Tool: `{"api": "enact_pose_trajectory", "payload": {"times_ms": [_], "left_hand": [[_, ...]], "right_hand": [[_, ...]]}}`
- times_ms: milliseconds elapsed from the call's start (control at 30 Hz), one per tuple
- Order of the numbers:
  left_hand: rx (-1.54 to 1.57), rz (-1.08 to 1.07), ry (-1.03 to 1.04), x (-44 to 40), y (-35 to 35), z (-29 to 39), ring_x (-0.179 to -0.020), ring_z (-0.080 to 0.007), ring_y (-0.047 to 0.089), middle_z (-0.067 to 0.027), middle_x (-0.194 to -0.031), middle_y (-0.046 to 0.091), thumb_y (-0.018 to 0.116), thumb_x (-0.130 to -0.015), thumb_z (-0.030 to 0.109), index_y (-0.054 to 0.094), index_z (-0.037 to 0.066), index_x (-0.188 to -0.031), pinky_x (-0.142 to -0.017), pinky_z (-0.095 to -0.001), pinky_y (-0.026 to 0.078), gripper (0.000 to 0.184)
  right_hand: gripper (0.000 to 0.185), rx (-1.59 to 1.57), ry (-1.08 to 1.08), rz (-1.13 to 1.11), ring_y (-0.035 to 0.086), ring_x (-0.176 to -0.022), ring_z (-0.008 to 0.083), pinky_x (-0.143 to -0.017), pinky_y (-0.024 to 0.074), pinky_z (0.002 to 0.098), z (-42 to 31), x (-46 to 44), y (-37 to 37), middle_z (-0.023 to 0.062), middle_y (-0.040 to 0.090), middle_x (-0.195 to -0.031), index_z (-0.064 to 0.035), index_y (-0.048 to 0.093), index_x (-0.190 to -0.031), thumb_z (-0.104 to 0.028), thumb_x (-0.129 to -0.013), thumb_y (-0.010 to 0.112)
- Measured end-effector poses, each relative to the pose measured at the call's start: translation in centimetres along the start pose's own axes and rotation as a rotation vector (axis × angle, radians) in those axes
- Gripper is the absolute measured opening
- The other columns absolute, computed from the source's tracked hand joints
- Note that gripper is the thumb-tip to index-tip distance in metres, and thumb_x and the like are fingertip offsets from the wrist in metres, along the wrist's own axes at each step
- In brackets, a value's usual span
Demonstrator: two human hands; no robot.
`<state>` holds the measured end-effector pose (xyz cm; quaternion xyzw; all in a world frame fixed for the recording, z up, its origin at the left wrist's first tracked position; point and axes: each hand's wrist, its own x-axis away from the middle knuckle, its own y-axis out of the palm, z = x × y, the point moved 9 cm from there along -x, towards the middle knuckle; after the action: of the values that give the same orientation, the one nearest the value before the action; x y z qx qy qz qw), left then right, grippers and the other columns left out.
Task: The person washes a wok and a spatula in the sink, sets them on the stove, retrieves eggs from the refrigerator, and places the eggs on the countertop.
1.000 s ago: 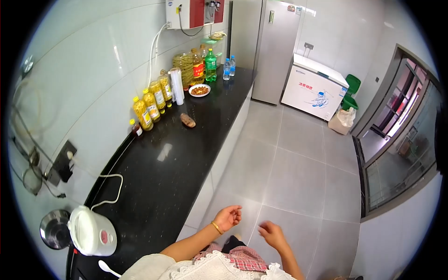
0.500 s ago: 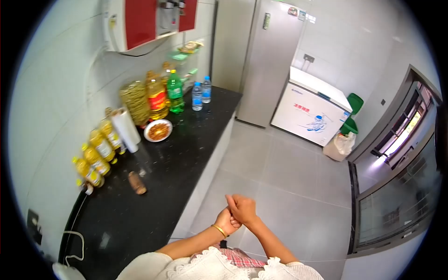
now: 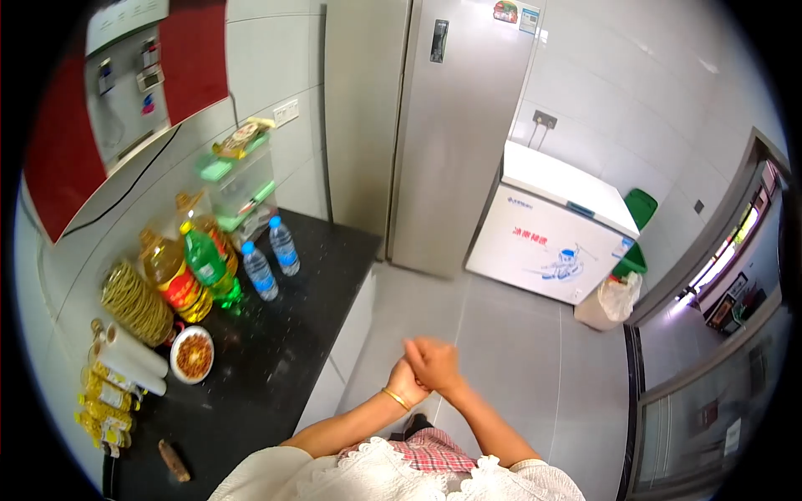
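My left hand (image 3: pixel 407 385), with a gold bangle at its wrist, is closed and partly covered by my right hand (image 3: pixel 433 364). The two hands press together in front of my body, above the grey floor. My right hand is curled into a fist on top. Whether anything is between them is hidden. On the black counter (image 3: pixel 251 401) to the left lie a brown elongated item (image 3: pixel 174 461) and a white plate of reddish-brown food (image 3: pixel 193 355). Two blue-capped water bottles (image 3: pixel 271 258) stand farther back.
Oil bottles (image 3: pixel 175 280), a green bottle (image 3: pixel 206 261) and clear rolls (image 3: pixel 134 359) line the wall. A red and white dispenser (image 3: pixel 134 92) hangs above. Ahead are a tall fridge (image 3: pixel 459 142), a chest freezer (image 3: pixel 551 238) and a green bin (image 3: pixel 629 260); a doorway is right.
The view has moved forward along the counter, and the rice cooker has left it. My hands, apart a second ago, came together and remain clasped.
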<state>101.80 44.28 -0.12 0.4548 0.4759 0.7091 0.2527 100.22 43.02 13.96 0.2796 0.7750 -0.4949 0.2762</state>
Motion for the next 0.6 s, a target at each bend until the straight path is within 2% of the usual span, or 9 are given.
{"api": "enact_pose_trajectory", "payload": {"times_ms": [67,100,267,333,367,433,467,533,600], "left_hand": [[-0.017,-0.655,-0.329,-5.9,3.3,-0.6,-0.063,-0.0115,0.051,0.0034,-0.076,0.055,0.044,-0.092,0.035,0.051,0.017,-0.083,-0.055,-0.0275,0.041,0.021],[-0.058,0.061,-0.059,-8.6,3.1,1.2,-0.059,-0.0139,0.048,0.0013,-0.070,0.052,0.045,-0.091,0.039,0.047,0.016,-0.075,-0.049,-0.0303,0.039,0.028],[-0.110,-0.346,0.058,-23.3,6.5,8.3,-0.057,-0.0134,0.046,0.0014,-0.068,0.048,0.044,-0.091,0.042,0.043,0.016,-0.071,-0.044,-0.0302,0.036,0.033],[-0.105,-0.366,-0.137,-27.4,10.4,9.7,-0.051,-0.0149,0.040,0.0013,-0.059,0.041,0.044,-0.092,0.042,0.040,0.016,-0.067,-0.045,-0.0310,0.036,0.036],[-0.106,-0.368,-0.133,-29.7,12.4,10.3,-0.051,-0.0149,0.040,0.0013,-0.059,0.041,0.044,-0.092,0.042,0.040,0.016,-0.067,-0.045,-0.0310,0.036,0.036],[0.273,0.017,-0.049,-35.4,13.1,11.7,-0.044,-0.0143,0.034,0.0025,-0.051,0.033,0.043,-0.092,0.039,0.036,0.016,-0.064,-0.041,-0.0288,0.032,0.038],[0.270,0.011,-0.050,-37.8,14.9,13.3,-0.044,-0.0143,0.034,0.0025,-0.051,0.033,0.043,-0.092,0.039,0.036,0.016,-0.064,-0.041,-0.0288,0.032,0.038],[-0.246,-0.002,-0.179,-42.6,17.6,15.7,-0.040,-0.0110,0.030,0.0047,-0.046,0.033,0.045,-0.091,0.038,0.038,0.019,-0.058,-0.038,-0.0251,0.025,0.039],[-0.334,-0.089,-0.153,-50.0,21.2,21.0,-0.039,-0.0096,0.033,0.0053,-0.047,0.038,0.048,-0.090,0.037,0.041,0.019,-0.058,-0.038,-0.0231,0.029,0.037]], "right_hand": [[0.029,0.031,0.090,-0.057,0.050,-0.045,0.0271,-0.041,0.0374,0.0362,6.8,-3.6,1.3,0.0090,0.052,-0.055,-0.0078,0.051,-0.058,-0.023,-0.079,0.063],[0.028,0.113,-0.041,-0.086,0.050,-0.046,0.0260,-0.042,0.0381,0.0362,7.6,-5.5,2.2,0.0086,0.052,-0.055,-0.0081,0.051,-0.058,-0.022,-0.079,0.064],[0.029,-0.169,-0.346,-0.066,0.052,-0.049,0.0244,-0.045,0.0396,0.0355,9.2,-15.0,2.8,0.0078,0.052,-0.056,-0.0093,0.051,-0.057,-0.024,-0.079,0.064],[0.029,-0.221,-0.436,-0.106,0.052,-0.050,0.0240,-0.046,0.0401,0.0353,13.0,-17.9,5.0,0.0076,0.052,-0.056,-0.0095,0.052,-0.058,-0.025,-0.078,0.064],[0.028,-0.210,-0.342,-0.061,0.052,-0.049,0.0242,-0.046,0.0397,0.0355,17.6,-19.6,6.7,0.0077,0.053,-0.057,-0.0093,0.052,-0.058,-0.025,-0.078,0.064],[0.028,-0.059,-0.202,0.007,0.051,-0.048,0.0251,-0.045,0.0390,0.0362,25.3,-23.3,9.1,0.0086,0.054,-0.057,-0.0083,0.053,-0.059,-0.024,-0.079,0.064],[0.028,0.081,-0.160,0.036,0.051,-0.047,0.0259,-0.044,0.0387,0.0367,29.1,-25.7,9.8,0.0094,0.055,-0.057,-0.0076,0.054,-0.059,-0.024,-0.079,0.063],[0.031,-0.018,0.123,0.045,0.051,-0.047,0.0284,-0.044,0.0384,0.0378,38.6,-30.3,11.1,0.0115,0.054,-0.056,-0.0061,0.053,-0.059,-0.025,-0.081,0.061],[0.032,0.025,0.230,0.031,0.050,-0.047,0.0294,-0.044,0.0386,0.0381,45.0,-33.7,11.8,0.0123,0.053,-0.056,-0.0055,0.053,-0.058,-0.025,-0.082,0.061]]}}
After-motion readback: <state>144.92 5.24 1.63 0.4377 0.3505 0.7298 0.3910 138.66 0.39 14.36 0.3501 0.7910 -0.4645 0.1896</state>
